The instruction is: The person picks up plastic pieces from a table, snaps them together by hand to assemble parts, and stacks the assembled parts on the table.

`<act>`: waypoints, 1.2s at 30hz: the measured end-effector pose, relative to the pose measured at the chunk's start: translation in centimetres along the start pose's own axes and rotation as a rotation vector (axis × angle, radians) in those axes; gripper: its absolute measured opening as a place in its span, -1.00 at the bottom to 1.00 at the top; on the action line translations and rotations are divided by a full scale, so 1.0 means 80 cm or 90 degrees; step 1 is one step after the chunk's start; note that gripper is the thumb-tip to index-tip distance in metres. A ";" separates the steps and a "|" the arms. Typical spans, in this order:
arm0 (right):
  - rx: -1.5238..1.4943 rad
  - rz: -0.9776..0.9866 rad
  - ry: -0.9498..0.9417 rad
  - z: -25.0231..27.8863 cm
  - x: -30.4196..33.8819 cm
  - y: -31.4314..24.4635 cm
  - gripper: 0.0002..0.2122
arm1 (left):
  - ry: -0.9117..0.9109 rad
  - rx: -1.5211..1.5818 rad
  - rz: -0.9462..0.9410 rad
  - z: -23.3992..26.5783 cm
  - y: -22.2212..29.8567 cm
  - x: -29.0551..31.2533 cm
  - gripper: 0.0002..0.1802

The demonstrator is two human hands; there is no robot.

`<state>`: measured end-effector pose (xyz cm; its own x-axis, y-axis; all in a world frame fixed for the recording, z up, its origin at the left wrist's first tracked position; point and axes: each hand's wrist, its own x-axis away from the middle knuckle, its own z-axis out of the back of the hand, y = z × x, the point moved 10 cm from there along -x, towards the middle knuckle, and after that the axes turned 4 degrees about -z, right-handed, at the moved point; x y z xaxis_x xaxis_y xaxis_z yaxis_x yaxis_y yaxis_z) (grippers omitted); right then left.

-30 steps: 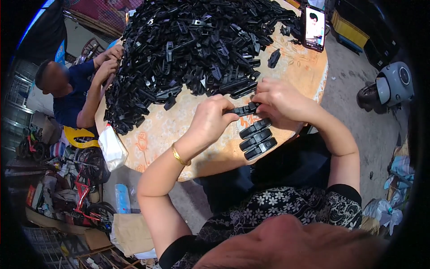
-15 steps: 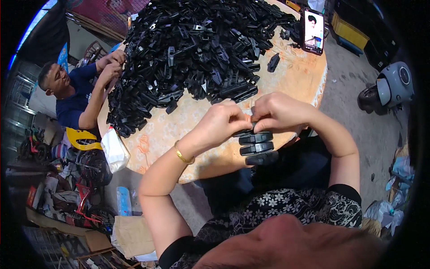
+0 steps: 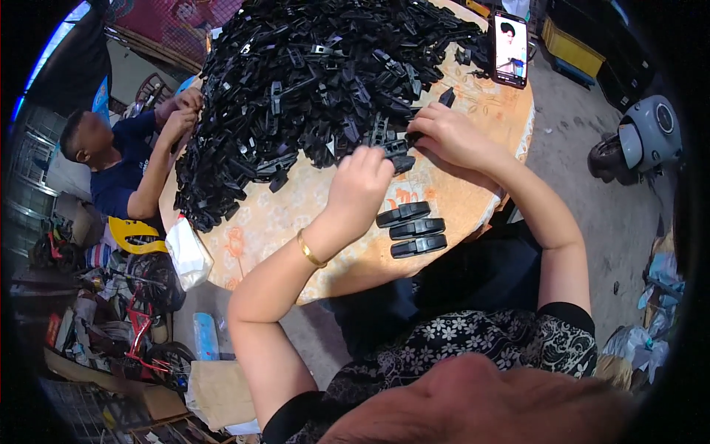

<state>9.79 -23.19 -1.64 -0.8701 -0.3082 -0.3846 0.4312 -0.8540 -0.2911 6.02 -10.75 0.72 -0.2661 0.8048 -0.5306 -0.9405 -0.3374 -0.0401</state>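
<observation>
A large heap of black plastic clip-like parts point(image 3: 310, 81) covers the far side of the round table point(image 3: 244, 251). My left hand point(image 3: 360, 185) is at the heap's near edge, fingers curled downward; its fingertips and anything in them are hidden. Just right of those fingers lies a loose black part point(image 3: 401, 163). My right hand point(image 3: 452, 137) reaches the same edge from the right, its fingers closed on a small black plastic part point(image 3: 413, 136). Nearer me, three longer black plastic pieces point(image 3: 417, 227) lie side by side in a short row, touched by neither hand.
A phone point(image 3: 510, 50) stands at the far right of the table. One white pouch point(image 3: 189, 253) sits at the left edge. Across on the left, a co-worker's hands point(image 3: 185, 111) are beside the heap. A grey scooter point(image 3: 647, 137) stands on the floor at right.
Both hands were together just above the row of pieces. They have moved apart and away from me to the heap's edge. The row now lies slightly farther from the table's near edge.
</observation>
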 end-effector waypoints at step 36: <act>-0.251 0.019 -0.011 0.017 0.021 -0.062 -0.76 | -0.155 0.229 0.277 -0.004 -0.056 0.036 -0.76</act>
<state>5.85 -20.08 0.35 -0.8579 -0.3411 -0.3842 0.5126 -0.6192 -0.5949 9.55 -7.09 -0.86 -0.6429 0.7327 -0.2232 -0.7353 -0.5089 0.4475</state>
